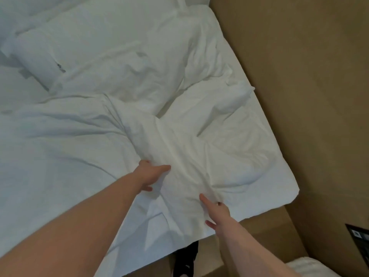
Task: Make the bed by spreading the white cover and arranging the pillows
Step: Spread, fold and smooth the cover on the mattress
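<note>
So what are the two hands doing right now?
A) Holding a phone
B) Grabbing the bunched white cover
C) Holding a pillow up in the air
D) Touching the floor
B: the left hand and right hand both have fingers pinched into folds of the rumpled cover near the bed's corner; the pillow lies untouched farther up.

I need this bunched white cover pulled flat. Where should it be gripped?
Probably the white cover at its bunched ridge near the foot edge, from the foot side, where left hand and right hand already pinch folds; creases radiate from there.
</note>
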Available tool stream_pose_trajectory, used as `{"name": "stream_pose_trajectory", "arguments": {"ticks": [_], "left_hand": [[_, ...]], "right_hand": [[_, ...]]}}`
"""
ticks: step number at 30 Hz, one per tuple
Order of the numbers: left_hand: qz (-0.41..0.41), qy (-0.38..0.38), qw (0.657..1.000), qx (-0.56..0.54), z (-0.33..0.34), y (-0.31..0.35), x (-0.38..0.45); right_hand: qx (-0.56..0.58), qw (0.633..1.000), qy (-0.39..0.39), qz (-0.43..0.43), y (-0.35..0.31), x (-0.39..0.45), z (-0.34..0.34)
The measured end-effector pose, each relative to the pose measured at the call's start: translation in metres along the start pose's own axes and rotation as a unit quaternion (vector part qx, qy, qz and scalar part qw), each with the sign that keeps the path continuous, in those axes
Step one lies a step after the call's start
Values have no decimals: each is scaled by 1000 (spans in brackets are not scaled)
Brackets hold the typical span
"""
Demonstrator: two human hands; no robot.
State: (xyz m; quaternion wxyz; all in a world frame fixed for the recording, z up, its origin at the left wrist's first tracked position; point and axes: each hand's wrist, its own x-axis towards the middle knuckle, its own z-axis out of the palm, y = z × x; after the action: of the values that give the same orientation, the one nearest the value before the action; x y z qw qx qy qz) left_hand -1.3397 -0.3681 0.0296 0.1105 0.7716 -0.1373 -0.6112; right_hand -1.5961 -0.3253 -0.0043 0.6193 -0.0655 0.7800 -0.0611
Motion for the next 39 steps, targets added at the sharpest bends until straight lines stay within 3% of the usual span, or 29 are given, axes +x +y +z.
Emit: {"name": "stream_pose_trajectory", "arguments": {"ticks": [2, 5, 10, 15, 20, 25, 28, 31, 35, 39], "left_hand": [[-15, 20, 999, -44, 11, 1, 5], [39, 54, 997, -34, 32, 8, 2], [112, -66, 989, 70, 68, 22, -42], [157, -94, 965, 187, 71, 24, -76], [272, -89, 926, 247, 67, 41, -118], [311, -94, 859, 395, 84, 53, -160], [350, -101, 817, 447, 86, 56, -187], [355, -81, 828, 428, 69, 58, -197], [305, 17, 864, 400, 48, 58, -179], [256, 37, 908, 329, 47, 79, -171]], "right_hand": [[-3, 999, -1, 34, 3, 6, -2], [48, 996, -4, 80, 11, 18, -6], [134, 989, -57, 34, 4, 18, -28], [216, 975, -35, -32, -1, -15, -49], [398, 896, 125, -153, -19, -101, -98], [300, 870, 126, -369, -43, -211, -115], [266, 869, 144, -391, -45, -236, -114], [257, 880, 148, -371, -42, -228, -120], [156, 910, 223, -313, -40, -192, -126], [109, 906, 254, -319, -89, -174, -121]]}}
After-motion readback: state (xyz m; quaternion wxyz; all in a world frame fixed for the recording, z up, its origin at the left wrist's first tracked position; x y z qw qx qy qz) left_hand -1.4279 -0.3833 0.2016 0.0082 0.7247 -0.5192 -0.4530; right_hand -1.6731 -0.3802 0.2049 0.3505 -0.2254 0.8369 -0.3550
